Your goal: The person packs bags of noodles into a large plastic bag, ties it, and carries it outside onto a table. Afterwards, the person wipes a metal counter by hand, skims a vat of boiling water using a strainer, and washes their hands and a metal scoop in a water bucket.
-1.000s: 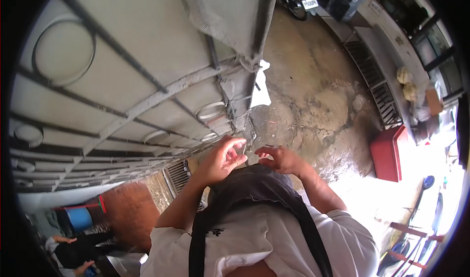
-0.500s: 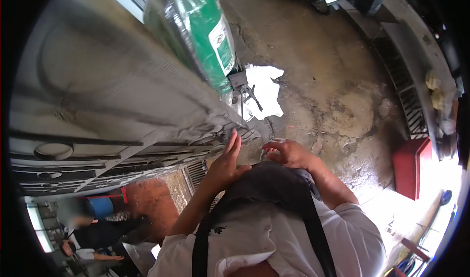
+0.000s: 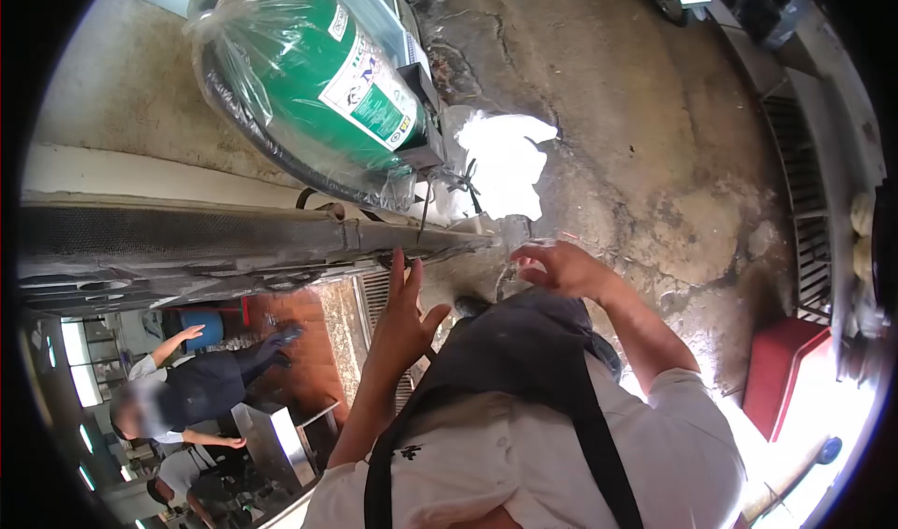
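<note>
My left hand [image 3: 404, 314] is open, its fingers stretched upward and its thumb apart. Its fingertips overlap the lower edge of a long dark grey, door-like panel [image 3: 187, 239], seen nearly edge-on. My right hand [image 3: 566, 269] hangs in front of the dark apron [image 3: 514, 337], fingers loosely bent and apart, with nothing visible in them. Beyond the hands, a green fire extinguisher [image 3: 309, 66] with a black hose is wrapped in clear plastic. A crumpled white plastic bag [image 3: 510, 159] lies beside its dark bracket.
The concrete floor [image 3: 617, 108] is cracked and stained. At the right stand a red box [image 3: 781, 375] and a slatted grating [image 3: 809, 211]. Through the opening at lower left, two people [image 3: 201, 389] are near a metal counter [image 3: 281, 440], with a blue bucket [image 3: 204, 328] behind.
The panel has swung from a broad face to nearly edge-on, uncovering the extinguisher and wall. My left hand has shifted left, its fingers more spread. More of the room and a second person show.
</note>
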Motion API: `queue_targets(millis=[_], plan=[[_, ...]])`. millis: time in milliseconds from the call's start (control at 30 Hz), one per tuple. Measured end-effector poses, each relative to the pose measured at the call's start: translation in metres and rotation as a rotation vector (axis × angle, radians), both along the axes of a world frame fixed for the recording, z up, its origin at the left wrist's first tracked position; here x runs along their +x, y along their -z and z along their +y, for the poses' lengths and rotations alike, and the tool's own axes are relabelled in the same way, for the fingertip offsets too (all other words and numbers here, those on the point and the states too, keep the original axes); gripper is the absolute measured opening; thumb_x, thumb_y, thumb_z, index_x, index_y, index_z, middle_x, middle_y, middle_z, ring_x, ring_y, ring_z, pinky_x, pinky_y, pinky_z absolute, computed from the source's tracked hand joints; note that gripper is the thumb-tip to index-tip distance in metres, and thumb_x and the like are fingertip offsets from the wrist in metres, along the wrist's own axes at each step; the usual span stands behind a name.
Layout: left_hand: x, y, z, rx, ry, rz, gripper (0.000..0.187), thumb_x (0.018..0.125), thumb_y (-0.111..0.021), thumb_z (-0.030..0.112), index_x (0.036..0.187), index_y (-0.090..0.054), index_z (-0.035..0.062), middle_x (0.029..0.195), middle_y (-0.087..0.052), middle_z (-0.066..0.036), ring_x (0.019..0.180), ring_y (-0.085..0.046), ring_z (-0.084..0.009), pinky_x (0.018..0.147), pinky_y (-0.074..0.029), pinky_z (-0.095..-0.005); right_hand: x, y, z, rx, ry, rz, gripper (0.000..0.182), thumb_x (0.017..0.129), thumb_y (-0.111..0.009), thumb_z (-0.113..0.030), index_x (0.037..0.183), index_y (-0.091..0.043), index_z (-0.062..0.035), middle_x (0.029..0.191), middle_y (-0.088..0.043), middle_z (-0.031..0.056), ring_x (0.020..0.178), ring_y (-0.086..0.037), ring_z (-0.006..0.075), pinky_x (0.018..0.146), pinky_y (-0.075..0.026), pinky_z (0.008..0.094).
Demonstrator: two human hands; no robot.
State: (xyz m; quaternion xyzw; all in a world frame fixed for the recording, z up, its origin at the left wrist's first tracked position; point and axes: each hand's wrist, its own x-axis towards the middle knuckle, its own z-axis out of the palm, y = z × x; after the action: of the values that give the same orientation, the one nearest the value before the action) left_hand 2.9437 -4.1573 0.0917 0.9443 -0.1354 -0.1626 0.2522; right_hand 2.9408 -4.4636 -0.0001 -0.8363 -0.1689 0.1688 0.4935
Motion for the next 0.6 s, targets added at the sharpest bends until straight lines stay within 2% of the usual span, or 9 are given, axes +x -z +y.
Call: queue_targets(millis=[100,200,400,600], plan=[[0.002,0.011,-0.007,0.094,0.013,0.037,0.08,0.088,-0.073,0.028,0.152,-0.035,-0.0001,0.166,-0.011,-0.02,0.132,-0.052,-0.0349,0.087,-0.053,-0.0343,0.001,0.002,0.004,0.018,-0.033,0.029,0.031,0.094,-0.065,-0.021,0.122,-0.063,-0.007,0.11,-0.069,0.0177,0.104,-0.065,0.0366,0.089,-0.051,0.0455],[0.0,0.015,-0.014,0.171,0.025,-0.055,0.075,0.089,-0.071,0.034,0.149,-0.041,0.0018,0.165,-0.013,-0.021,0.138,-0.046,-0.0392,0.097,-0.051,-0.0397,-0.002,0.004,0.004,0.043,-0.07,0.037,0.03,0.095,-0.065,-0.024,0.12,-0.063,-0.0076,0.11,-0.069,0.017,0.104,-0.065,0.0362,0.089,-0.052,0.0457],[0.014,-0.009,-0.017,0.204,0.013,0.098,0.064,0.089,-0.07,0.04,0.138,-0.056,0.0028,0.162,-0.021,-0.024,0.13,-0.051,-0.0453,0.102,-0.048,-0.0477,0.006,0.022,0.002,0.033,-0.146,0.029,0.032,0.094,-0.065,-0.024,0.121,-0.062,-0.0073,0.109,-0.069,0.0165,0.105,-0.065,0.0352,0.09,-0.051,0.0444],[0.018,-0.016,-0.03,0.252,0.013,0.142,0.067,0.088,-0.07,0.046,0.137,-0.056,0.0029,0.16,-0.021,-0.031,0.123,-0.055,-0.0477,0.099,-0.049,-0.048,0.019,0.013,0.0,0.033,-0.106,-0.053,0.029,0.095,-0.065,-0.022,0.12,-0.064,-0.008,0.107,-0.07,0.0151,0.103,-0.067,0.033,0.088,-0.052,0.0433]])
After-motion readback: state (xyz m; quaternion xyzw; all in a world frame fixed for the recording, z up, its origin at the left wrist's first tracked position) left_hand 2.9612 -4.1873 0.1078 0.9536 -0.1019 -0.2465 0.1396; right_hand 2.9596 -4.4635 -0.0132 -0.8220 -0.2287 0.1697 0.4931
